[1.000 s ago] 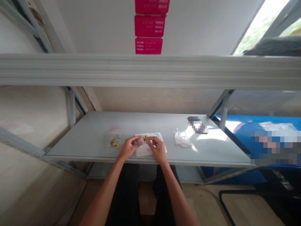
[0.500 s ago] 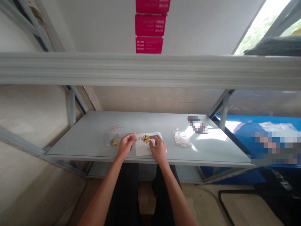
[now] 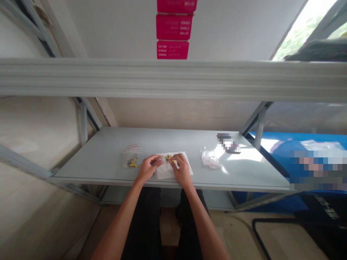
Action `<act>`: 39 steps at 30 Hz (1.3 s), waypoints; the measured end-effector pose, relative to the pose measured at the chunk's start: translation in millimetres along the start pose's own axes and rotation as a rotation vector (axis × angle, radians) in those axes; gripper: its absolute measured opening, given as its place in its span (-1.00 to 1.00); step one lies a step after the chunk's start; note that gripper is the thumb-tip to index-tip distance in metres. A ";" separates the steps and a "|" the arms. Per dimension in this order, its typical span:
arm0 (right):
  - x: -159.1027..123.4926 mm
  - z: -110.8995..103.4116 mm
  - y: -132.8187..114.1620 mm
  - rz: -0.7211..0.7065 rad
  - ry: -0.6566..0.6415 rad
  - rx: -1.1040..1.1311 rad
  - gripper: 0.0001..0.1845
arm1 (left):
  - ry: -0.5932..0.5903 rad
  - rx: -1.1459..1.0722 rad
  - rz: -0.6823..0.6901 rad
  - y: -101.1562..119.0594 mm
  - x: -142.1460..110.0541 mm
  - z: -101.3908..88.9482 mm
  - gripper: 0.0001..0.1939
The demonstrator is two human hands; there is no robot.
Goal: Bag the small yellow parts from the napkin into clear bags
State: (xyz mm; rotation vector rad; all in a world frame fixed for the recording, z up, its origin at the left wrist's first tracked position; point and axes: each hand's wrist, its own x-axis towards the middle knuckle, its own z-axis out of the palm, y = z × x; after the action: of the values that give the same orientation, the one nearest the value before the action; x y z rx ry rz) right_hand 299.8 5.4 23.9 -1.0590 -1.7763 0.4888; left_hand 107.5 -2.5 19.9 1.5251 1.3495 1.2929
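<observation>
Small yellow-and-dark pieces (image 3: 168,157) lie in a little heap on a white sheet (image 3: 166,173), between my two hands. My left hand (image 3: 150,167) is at the sheet's left edge, fingers curled and closed near the heap; what they hold is too small to make out. From the other side my right hand (image 3: 181,169) reaches over the sheet, thumb and fingers pinched at the heap and hiding part of it. Which piece it grips does not show. Left of my left hand, a clear zip bag (image 3: 129,156) has more yellow-and-dark pieces in or on it.
A crumpled clear bag (image 3: 210,158) lies to the right on the grey shelf (image 3: 103,151). Behind it is a blurred-out item (image 3: 230,143). A thick shelf beam (image 3: 173,79) crosses above, with pink boxes (image 3: 173,27) over it. A blue surface (image 3: 282,144) stands at right.
My left hand has moved slightly right, towards the heap, and its fingers have closed. My right hand has shifted slightly left, its fingers drawn together over the pieces.
</observation>
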 end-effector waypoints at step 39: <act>-1.8 0.4 -2.9 -0.081 -0.010 0.013 -0.78 | -0.053 0.021 0.025 7.3 -3.1 2.1 -0.58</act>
State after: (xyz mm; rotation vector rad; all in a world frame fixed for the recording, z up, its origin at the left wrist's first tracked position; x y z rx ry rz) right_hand 298.4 2.4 24.9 -0.9733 -1.8151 0.4565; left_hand 111.6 -6.8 25.6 1.5842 1.3182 1.2490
